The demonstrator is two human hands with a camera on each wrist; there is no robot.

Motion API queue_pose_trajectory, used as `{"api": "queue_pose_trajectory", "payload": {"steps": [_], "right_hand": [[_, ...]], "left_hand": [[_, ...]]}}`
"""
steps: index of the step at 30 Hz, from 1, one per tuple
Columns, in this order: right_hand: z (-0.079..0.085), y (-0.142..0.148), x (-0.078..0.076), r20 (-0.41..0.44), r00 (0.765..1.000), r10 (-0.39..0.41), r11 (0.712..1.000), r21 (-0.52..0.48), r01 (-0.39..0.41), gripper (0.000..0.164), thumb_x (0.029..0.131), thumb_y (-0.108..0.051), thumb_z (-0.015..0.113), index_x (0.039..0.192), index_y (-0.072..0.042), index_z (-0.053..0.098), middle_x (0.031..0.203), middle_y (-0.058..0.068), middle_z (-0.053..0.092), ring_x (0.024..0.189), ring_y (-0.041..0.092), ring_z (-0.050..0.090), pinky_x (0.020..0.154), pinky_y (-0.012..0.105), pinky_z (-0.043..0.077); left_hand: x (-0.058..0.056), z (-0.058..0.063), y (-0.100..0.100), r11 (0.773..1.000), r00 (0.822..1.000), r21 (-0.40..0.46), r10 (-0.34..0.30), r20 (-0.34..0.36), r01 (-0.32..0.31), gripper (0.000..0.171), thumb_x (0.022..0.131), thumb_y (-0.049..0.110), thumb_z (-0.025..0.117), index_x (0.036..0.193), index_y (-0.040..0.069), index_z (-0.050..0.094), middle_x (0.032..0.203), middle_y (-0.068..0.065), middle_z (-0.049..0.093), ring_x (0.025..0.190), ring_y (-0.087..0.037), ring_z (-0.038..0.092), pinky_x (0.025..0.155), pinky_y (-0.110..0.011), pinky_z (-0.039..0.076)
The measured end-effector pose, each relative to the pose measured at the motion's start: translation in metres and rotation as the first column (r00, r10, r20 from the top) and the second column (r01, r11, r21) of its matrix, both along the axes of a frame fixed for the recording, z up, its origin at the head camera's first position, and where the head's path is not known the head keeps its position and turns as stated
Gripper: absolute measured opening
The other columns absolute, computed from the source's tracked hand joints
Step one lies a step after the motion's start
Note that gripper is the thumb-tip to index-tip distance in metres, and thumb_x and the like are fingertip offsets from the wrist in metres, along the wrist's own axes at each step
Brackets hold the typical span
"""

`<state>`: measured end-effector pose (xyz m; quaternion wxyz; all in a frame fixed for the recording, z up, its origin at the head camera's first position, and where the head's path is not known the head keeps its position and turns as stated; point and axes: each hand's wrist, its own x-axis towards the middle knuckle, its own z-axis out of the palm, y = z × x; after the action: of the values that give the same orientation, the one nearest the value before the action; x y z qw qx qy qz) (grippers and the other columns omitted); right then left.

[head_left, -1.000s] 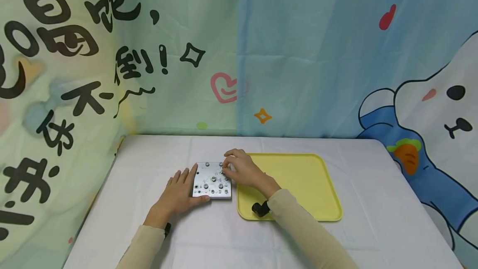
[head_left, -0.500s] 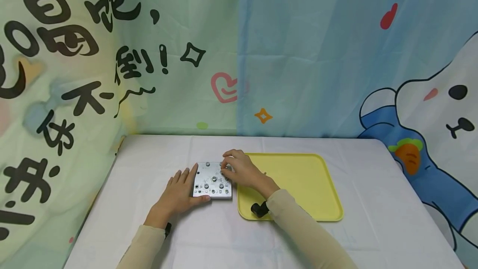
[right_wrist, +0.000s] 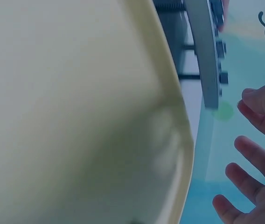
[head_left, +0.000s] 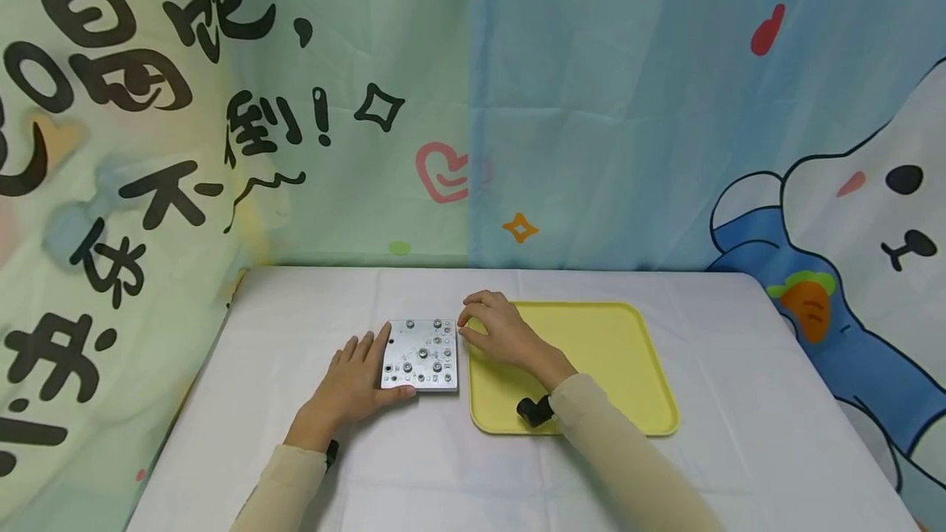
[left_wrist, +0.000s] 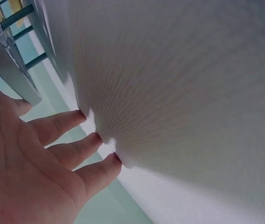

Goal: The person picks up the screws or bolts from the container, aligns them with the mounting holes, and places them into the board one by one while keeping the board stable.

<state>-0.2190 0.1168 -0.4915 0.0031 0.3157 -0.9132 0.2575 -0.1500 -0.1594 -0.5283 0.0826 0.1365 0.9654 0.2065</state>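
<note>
A square silver metal plate with several bolts and nuts lies on the white table. In the right wrist view the plate stands raised on threaded bolts. My left hand rests against its left side and front edge, thumb and index finger spread around the corner. Seen from the left wrist, the other fingertips of the left hand touch the cloth. Just off the plate's right edge hovers my right hand, fingers loosely bent. Its thumb and index tips come close together, and no object shows between them.
A yellow tray lies right of the plate, partly under the right forearm. White cloth covers the table. Behind it hangs a printed curtain.
My right hand has moved right, off the plate's upper right part, uncovering the bolts there. The left hand and the plate have stayed in place.
</note>
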Motion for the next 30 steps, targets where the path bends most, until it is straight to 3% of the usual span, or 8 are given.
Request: {"api": "queue_pose_trajectory", "payload": {"steps": [6, 19, 30], "right_hand": [[0.0, 0.026, -0.001, -0.019, 1.0, -0.022, 1.0, -0.011, 0.022, 0.011, 0.098, -0.019, 0.068, 0.098, -0.009, 0.07, 0.13, 0.018, 0.058, 0.121, 0.039, 0.049, 0.101, 0.056, 0.04], [-0.009, 0.073, 0.001, -0.047, 0.996, -0.075, 0.995, -0.067, 0.071, 0.004, 0.092, -0.007, 0.071, 0.096, -0.005, 0.07, 0.124, 0.024, 0.059, 0.117, 0.044, 0.051, 0.098, 0.061, 0.04], [-0.021, 0.086, 0.005, 0.066, 0.995, -0.08, 0.997, 0.011, 0.079, 0.01, 0.093, -0.009, 0.071, 0.101, -0.015, 0.074, 0.128, 0.022, 0.057, 0.123, 0.046, 0.045, 0.095, 0.07, 0.036]], "left_hand": [[0.0, 0.001, 0.0, 1.0, 1.0, 0.005, -0.005, 0.003, 0.004, 0.112, 0.083, 0.071, 0.065, 0.161, 0.009, 0.015, 0.155, -0.03, 0.031, 0.143, -0.052, 0.022, 0.114, -0.063, 0.021], [0.002, 0.002, 0.001, 1.0, 1.0, 0.011, 0.005, 0.005, -0.005, 0.112, 0.082, 0.071, 0.066, 0.161, 0.009, 0.016, 0.155, -0.03, 0.03, 0.143, -0.052, 0.023, 0.114, -0.063, 0.02], [0.001, 0.001, 0.0, 1.0, 1.0, 0.015, 0.003, 0.011, -0.003, 0.112, 0.082, 0.07, 0.066, 0.161, 0.009, 0.015, 0.156, -0.03, 0.03, 0.143, -0.052, 0.022, 0.114, -0.064, 0.02]]}}
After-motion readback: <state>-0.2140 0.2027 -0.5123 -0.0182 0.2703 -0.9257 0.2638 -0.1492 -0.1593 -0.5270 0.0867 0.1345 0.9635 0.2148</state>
